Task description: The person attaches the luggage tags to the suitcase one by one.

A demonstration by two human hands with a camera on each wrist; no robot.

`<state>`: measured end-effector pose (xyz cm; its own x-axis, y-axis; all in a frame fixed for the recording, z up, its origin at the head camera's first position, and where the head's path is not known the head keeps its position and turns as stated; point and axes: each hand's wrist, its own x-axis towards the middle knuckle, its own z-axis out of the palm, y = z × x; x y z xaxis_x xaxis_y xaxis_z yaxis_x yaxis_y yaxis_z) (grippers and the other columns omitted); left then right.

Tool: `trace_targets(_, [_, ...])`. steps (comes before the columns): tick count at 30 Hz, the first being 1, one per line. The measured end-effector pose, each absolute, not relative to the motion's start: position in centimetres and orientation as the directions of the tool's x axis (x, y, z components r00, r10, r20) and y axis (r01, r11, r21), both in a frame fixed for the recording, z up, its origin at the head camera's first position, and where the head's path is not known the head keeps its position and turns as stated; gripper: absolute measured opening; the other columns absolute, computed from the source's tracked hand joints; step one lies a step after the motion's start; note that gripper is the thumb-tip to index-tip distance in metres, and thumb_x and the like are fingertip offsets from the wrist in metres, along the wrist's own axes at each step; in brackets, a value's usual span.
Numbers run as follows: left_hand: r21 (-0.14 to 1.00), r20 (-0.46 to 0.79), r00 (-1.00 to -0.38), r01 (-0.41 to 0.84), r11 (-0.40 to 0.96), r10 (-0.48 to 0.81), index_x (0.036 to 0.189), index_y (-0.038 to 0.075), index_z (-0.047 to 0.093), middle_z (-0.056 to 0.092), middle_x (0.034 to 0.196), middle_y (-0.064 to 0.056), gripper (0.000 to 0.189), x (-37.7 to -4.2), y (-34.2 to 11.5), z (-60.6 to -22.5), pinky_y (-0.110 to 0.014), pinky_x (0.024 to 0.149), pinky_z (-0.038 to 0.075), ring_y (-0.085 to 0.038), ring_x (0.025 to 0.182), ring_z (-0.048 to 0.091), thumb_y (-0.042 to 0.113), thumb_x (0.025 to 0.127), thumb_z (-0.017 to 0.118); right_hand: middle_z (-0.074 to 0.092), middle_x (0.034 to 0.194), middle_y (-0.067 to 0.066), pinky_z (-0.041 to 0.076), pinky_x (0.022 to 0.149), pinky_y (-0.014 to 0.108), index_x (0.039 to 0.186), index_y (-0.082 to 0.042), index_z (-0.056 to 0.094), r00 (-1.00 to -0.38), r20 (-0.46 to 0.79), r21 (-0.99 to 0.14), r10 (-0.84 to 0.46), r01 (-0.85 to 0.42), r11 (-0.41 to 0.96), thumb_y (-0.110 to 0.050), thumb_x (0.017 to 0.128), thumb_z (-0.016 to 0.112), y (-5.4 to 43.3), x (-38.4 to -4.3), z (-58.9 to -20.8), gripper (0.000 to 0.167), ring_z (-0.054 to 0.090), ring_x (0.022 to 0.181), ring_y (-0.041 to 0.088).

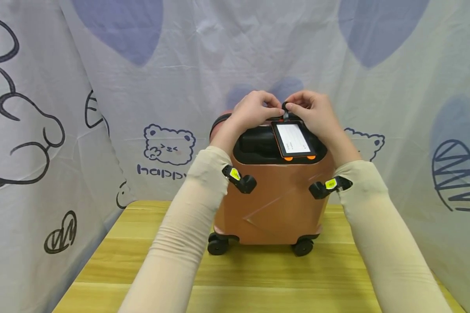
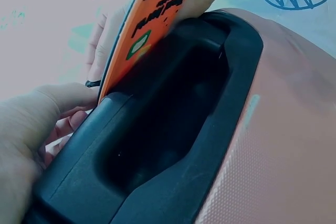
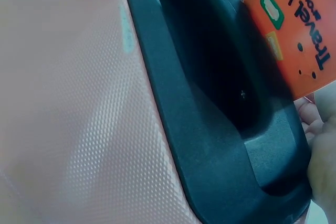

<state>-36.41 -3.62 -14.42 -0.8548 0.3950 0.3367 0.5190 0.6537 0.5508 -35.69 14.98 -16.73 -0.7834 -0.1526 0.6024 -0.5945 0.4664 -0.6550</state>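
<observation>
A rose-gold suitcase (image 1: pixel 274 204) stands upright, with a black recessed handle panel (image 2: pixel 205 129) on top. Against this panel leans a luggage tag (image 1: pixel 293 139): a white card in a dark frame in the head view, an orange printed back (image 3: pixel 294 30) in the right wrist view. Its short black strap (image 1: pixel 286 115) rises by the suitcase handle. The left hand (image 1: pixel 256 108) pinches the strap between thumb and fingers from the left. From the right, the right hand (image 1: pixel 315 114) pinches the strap's upper end. In the left wrist view the tag partly hides the fingers.
The suitcase's black wheels (image 1: pixel 218 247) rest on a yellow wood-grain table (image 1: pixel 258 278). White cloth (image 1: pixel 235 52) printed with hearts and bear faces hangs close behind it and at both sides. Small black cameras (image 1: pixel 247 184) are strapped to both sleeved wrists.
</observation>
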Motion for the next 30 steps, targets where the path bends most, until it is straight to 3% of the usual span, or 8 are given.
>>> trace_targets(15, [0.493, 0.407, -0.814, 0.577, 0.651, 0.414, 0.101, 0.021, 0.070, 0.058, 0.113, 0.004, 0.017, -36.68, -3.74, -14.79, -0.032, 0.091, 0.044, -0.013, 0.103, 0.055, 0.035, 0.094, 0.064, 0.056, 0.079, -0.011, 0.040, 0.066, 0.021, 0.102, -0.001, 0.066, -0.735, 0.657, -0.594, -0.169, -0.643, 0.483, -0.012, 0.093, 0.065, 14.68, -36.04, -16.97, 0.015, 0.049, 0.072, 0.011])
trace_targets(23, [0.536, 0.383, -0.829, 0.558, 0.633, 0.406, 0.103, 0.021, 0.071, 0.057, 0.117, 0.003, 0.019, -36.82, -3.76, -14.79, -0.029, 0.086, 0.050, -0.013, 0.104, 0.057, 0.035, 0.095, 0.063, 0.061, 0.084, -0.011, 0.045, 0.072, 0.022, 0.107, -0.004, 0.067, -0.789, 0.595, -0.703, -0.154, -0.603, 0.376, -0.014, 0.096, 0.061, 14.95, -35.89, -16.97, 0.017, 0.055, 0.078, 0.011])
trace_targets(30, [0.549, 0.372, -0.843, 0.537, 0.641, 0.388, 0.103, 0.022, 0.071, 0.057, 0.119, 0.003, 0.019, -37.02, -3.71, -14.93, -0.029, 0.086, 0.051, -0.013, 0.105, 0.057, 0.037, 0.094, 0.063, 0.062, 0.084, -0.011, 0.043, 0.072, 0.022, 0.109, -0.005, 0.067, -0.792, 0.589, -0.710, -0.159, -0.602, 0.367, -0.011, 0.096, 0.057, 14.93, -35.95, -17.01, 0.017, 0.054, 0.080, 0.013])
